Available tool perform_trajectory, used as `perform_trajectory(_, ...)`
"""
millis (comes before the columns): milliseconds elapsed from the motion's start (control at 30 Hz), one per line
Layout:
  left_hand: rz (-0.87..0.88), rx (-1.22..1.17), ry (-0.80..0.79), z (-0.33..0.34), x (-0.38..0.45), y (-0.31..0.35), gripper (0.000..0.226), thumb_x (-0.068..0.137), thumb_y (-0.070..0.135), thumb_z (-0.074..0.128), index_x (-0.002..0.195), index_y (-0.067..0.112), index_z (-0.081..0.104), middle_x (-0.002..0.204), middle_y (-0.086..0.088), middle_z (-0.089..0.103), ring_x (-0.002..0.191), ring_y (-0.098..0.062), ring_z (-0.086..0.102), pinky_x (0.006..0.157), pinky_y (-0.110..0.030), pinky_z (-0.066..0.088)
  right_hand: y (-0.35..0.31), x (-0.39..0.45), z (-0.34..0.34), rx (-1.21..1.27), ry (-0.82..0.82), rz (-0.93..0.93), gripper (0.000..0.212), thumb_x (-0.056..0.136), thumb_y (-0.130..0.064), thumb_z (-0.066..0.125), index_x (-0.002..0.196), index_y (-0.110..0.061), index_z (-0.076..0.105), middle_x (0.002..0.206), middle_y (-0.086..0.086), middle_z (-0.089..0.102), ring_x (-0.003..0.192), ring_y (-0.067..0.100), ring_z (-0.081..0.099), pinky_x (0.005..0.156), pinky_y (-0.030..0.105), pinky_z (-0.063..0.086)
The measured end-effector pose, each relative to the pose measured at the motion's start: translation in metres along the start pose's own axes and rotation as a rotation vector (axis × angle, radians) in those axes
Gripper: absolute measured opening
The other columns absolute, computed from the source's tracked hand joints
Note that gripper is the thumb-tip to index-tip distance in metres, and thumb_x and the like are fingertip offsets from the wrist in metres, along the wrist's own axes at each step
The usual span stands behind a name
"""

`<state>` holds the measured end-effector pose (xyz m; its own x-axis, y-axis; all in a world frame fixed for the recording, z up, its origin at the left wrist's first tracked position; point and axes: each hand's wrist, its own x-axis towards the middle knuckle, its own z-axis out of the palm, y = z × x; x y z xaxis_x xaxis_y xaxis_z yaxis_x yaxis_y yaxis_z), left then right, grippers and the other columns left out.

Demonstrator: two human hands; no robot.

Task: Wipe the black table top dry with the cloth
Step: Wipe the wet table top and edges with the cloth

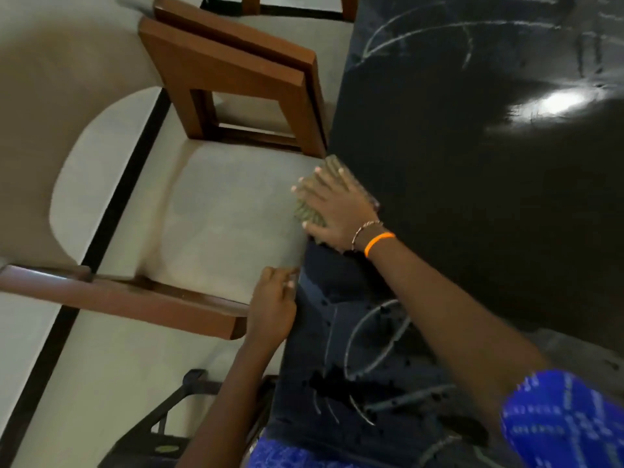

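The black table top (472, 197) fills the right half of the head view, glossy, with pale wet streaks near the top and at the bottom. A greenish-brown cloth (309, 212) lies at the table's left edge, partly hanging over it. My right hand (332, 206) presses flat on the cloth with fingers spread; an orange band and a thin bracelet sit on its wrist. My left hand (271, 305) rests at the table's left edge lower down, fingers bent against the rim, holding no cloth.
Two wooden chairs stand left of the table: one (236, 79) pushed in near the far end, another (135, 295) close to my left hand. Pale tiled floor (209, 204) with a black strip lies below. A dark metal frame (175, 410) shows at the bottom.
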<state>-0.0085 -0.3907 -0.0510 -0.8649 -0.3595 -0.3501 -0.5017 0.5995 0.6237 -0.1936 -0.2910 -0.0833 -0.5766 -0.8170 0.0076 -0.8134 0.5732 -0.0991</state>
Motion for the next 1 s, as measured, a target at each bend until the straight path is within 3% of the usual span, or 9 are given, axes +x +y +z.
perform_trajectory(100,0.012,-0.083,-0.052,0.002,-0.005,0.0,0.031,0.096,0.007,0.042,0.124,0.011,0.055,0.118,-0.01,0.053,0.107,-0.024,0.053,0.087,-0.021,0.035,0.034,0.037,-0.01,-0.004,-0.05,0.162,0.071,0.081,-0.057,0.023,0.144,-0.026,0.031,0.151,0.003,0.033,0.143,0.029,0.02,0.115,0.051,0.004)
perform_trajectory(200,0.0,-0.148,-0.068,0.002,-0.013,-0.005,0.033,0.095,0.006,0.043,0.125,0.014,0.054,0.118,-0.007,0.053,0.107,-0.019,0.052,0.087,-0.018,0.035,0.05,0.058,-0.013,0.008,-0.075,0.24,0.063,0.089,-0.05,0.036,0.147,-0.027,0.024,0.155,0.001,0.023,0.145,0.027,0.009,0.115,0.049,-0.002)
perform_trajectory(267,-0.023,-0.173,-0.092,0.003,-0.016,-0.012,0.032,0.096,0.009,0.044,0.125,0.015,0.055,0.119,-0.004,0.055,0.11,-0.016,0.051,0.091,-0.02,0.036,0.045,0.057,-0.014,0.007,-0.073,0.265,0.065,0.087,-0.049,0.034,0.147,-0.026,0.024,0.155,0.002,0.023,0.145,0.028,0.009,0.115,0.05,-0.002)
perform_trajectory(400,-0.108,-0.34,-0.1,0.002,-0.023,-0.018,0.028,0.096,0.013,0.046,0.12,0.014,0.058,0.115,-0.001,0.059,0.106,-0.014,0.053,0.094,-0.027,0.043,-0.006,0.012,-0.011,0.004,-0.034,0.276,0.064,0.086,-0.049,0.03,0.143,-0.021,0.032,0.151,0.008,0.031,0.142,0.034,0.018,0.116,0.055,0.004)
perform_trajectory(567,-0.369,-0.699,-0.045,0.0,-0.031,-0.021,0.029,0.096,0.003,0.037,0.104,0.021,0.058,0.094,0.001,0.062,0.082,-0.011,0.059,0.072,-0.024,0.051,-0.116,-0.085,-0.006,0.092,-0.054,0.15,0.063,0.086,-0.051,0.036,0.142,-0.022,0.036,0.151,0.004,0.033,0.142,0.031,0.019,0.116,0.052,0.0)
perform_trajectory(767,-0.388,-0.684,-0.023,0.004,-0.037,-0.026,0.03,0.098,0.007,0.034,0.089,0.018,0.06,0.097,-0.013,0.065,0.089,-0.022,0.061,0.075,-0.032,0.051,-0.138,-0.114,-0.001,0.129,-0.053,0.137,0.068,0.08,-0.051,0.041,0.142,-0.024,0.036,0.15,0.001,0.034,0.141,0.029,0.023,0.115,0.052,0.006)
perform_trajectory(1000,-0.247,-0.722,0.003,0.022,-0.045,-0.008,0.028,0.099,0.009,0.036,0.121,0.011,0.054,0.11,-0.002,0.06,0.094,-0.007,0.058,0.078,-0.014,0.049,-0.079,-0.157,-0.005,0.076,-0.016,0.405,0.071,0.076,-0.047,0.04,0.144,-0.027,0.031,0.152,0.002,0.032,0.143,0.027,0.022,0.114,0.051,0.01)
